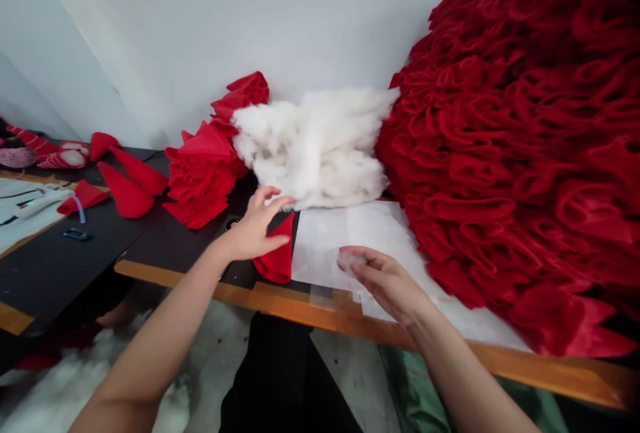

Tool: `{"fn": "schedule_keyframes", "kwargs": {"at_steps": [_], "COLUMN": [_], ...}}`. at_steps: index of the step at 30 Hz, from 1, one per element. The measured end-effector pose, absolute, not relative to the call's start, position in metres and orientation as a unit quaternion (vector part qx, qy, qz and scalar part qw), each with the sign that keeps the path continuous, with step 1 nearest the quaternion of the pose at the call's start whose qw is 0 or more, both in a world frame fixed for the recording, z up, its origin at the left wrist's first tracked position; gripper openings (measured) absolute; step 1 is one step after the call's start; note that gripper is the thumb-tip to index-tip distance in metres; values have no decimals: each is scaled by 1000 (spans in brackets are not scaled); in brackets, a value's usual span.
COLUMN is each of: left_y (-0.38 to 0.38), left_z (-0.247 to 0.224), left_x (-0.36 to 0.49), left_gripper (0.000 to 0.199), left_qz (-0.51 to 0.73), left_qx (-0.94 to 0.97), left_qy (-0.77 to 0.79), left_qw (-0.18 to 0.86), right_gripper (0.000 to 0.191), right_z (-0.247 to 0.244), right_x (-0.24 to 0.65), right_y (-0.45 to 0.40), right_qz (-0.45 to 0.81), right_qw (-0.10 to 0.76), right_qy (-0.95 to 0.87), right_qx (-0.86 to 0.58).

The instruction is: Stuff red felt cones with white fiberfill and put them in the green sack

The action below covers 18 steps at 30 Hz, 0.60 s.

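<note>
My left hand [255, 230] hovers over the table's front part with its fingers apart and nothing in them. Just beneath it lies a red felt piece [281, 256], partly covered by the hand. A big heap of white fibre stuffing [320, 146] rises behind, close to the left fingertips. My right hand [387, 280] is closed, with fingertips pinching a small tuft of stuffing [354, 260]. Below it are white sheets [325, 243] spread on the table.
Red felt pieces tower in a large pile [510, 173] on the right. A smaller red stack [203, 176] stands left of the stuffing, with stuffed red cones [127, 193] beyond it. Orange-brown tape runs along the table edge [325, 313]. More stuffing [85, 380] sits below at left.
</note>
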<state>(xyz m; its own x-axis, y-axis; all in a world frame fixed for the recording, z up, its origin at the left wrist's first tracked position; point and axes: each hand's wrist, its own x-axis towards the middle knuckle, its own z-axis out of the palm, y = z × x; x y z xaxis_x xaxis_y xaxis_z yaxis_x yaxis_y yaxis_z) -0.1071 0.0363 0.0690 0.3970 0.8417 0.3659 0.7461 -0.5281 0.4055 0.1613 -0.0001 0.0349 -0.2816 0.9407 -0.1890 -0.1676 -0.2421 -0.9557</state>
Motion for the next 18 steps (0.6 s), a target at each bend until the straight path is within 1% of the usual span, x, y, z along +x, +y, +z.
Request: {"fn": "schedule_keyframes", "kwargs": {"at_steps": [1,2,3,6,7,8,10,12,14,18], "left_y": [23,13,7,9,12,15,18,14,6,-11], "left_z": [69,66,62,41,34,29,23,22,23,25], "left_x": [-118,-126,-132,-132,-129,-125,-114,-100,-83,-50], "left_gripper": [72,73,69,40,32,30,30,29,27,25], "left_qz": [224,205,197,206,208,211,235,285,340,425], "left_qx": [846,845,841,830,831,831,816,786,752,694], "left_qy": [468,477,490,514,513,513,524,539,543,526], "left_qw": [124,130,121,66,56,53,68,103,153,249], "right_gripper": [42,41,40,32,29,27,23,19,16,20], "right_z": [31,28,25,19,17,15,11,8,6,0], "right_x": [160,156,148,117,106,96,81,72,69,75], "right_y": [-7,-13,-19,-36,-40,-44,-50,-51,-49,-36], "right_qz": [675,689,700,696,678,655,602,538,451,228], "right_qw": [418,413,408,412,426,445,487,519,527,529], "right_qy": [-438,-432,-432,-457,-469,-478,-487,-505,-551,-645], "right_qx": [-422,-411,-396,-370,-373,-381,-404,-432,-464,-502]}}
